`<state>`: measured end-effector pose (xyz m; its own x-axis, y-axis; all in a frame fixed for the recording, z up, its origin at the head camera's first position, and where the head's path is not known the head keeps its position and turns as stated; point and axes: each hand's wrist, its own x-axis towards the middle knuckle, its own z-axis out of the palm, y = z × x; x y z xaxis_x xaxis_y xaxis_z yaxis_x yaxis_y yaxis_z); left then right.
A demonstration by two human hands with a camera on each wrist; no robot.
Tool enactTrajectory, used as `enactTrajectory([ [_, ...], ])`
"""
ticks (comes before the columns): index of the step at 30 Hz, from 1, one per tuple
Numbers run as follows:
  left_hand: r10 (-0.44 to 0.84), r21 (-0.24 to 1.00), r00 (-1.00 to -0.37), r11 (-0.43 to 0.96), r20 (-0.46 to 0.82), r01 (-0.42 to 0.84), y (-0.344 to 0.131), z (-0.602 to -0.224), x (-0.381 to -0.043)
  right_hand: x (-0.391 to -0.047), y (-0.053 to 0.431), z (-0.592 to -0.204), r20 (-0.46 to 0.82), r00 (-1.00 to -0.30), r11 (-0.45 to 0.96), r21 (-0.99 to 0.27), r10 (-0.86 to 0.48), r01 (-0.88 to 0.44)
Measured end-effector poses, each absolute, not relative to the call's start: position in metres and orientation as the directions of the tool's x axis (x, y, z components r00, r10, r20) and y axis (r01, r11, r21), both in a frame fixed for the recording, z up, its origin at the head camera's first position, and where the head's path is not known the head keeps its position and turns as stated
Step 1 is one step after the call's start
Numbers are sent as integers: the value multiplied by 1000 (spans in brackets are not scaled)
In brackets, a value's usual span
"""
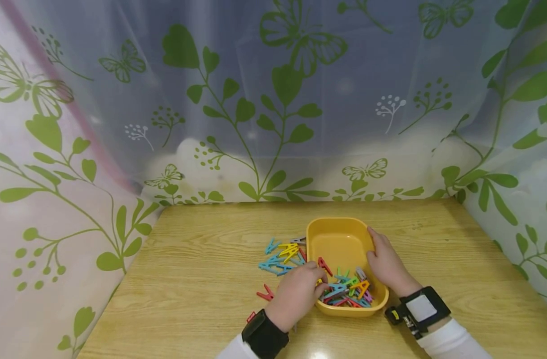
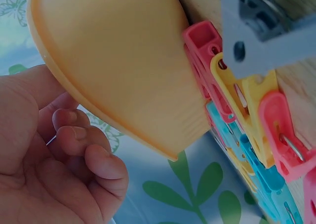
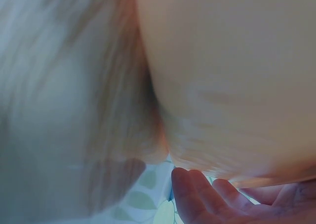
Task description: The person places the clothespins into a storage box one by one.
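A yellow plastic basin (image 1: 340,244) stands on the wooden table, with a heap of colourful clothespins (image 1: 345,294) in its near end. My right hand (image 1: 387,264) holds the basin's right side, thumb at the rim and fingers along the outer wall. In the right wrist view, its fingers (image 3: 212,197) lie against the basin's wall. My left hand (image 1: 297,291) reaches over the left rim with curled fingers; a bit of a yellow clothespin (image 1: 319,282) shows between its finger and thumb. The left wrist view has the fingertips partly hidden behind the basin (image 2: 113,61).
Several blue, yellow, red and grey clothespins (image 1: 279,258) lie on the table (image 1: 201,269) left of the basin. A red clothespin (image 1: 266,292) lies beside my left hand. A patterned curtain (image 1: 237,149) closes off the table's back and sides.
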<state>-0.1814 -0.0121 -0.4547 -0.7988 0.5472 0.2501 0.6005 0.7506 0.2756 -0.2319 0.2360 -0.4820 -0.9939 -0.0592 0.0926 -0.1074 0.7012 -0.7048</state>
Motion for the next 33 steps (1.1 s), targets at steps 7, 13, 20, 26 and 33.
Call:
enactTrajectory([
  [7, 514, 364, -821, 736, 246, 570, -28, -448, -182, -232, 236, -481, 87, -994, 699, -708, -59, -104],
  [13, 436, 396, -852, 756, 290, 522, -58, -445, -192, -232, 236, -481, 89, -994, 699, -707, -63, -108],
  [20, 349, 385, -894, 812, 281, 438, -99, -449, -200, -231, 236, -480, 81, -994, 693, -713, -68, -105],
  [26, 337, 352, -910, 843, 243, 406, -125, -461, -202, -231, 236, -478, 74, -995, 696, -711, -67, -99],
  [33, 350, 362, -925, 851, 151, 381, -136, -478, -203, -231, 235, -478, 74, -995, 694, -714, -65, -98],
])
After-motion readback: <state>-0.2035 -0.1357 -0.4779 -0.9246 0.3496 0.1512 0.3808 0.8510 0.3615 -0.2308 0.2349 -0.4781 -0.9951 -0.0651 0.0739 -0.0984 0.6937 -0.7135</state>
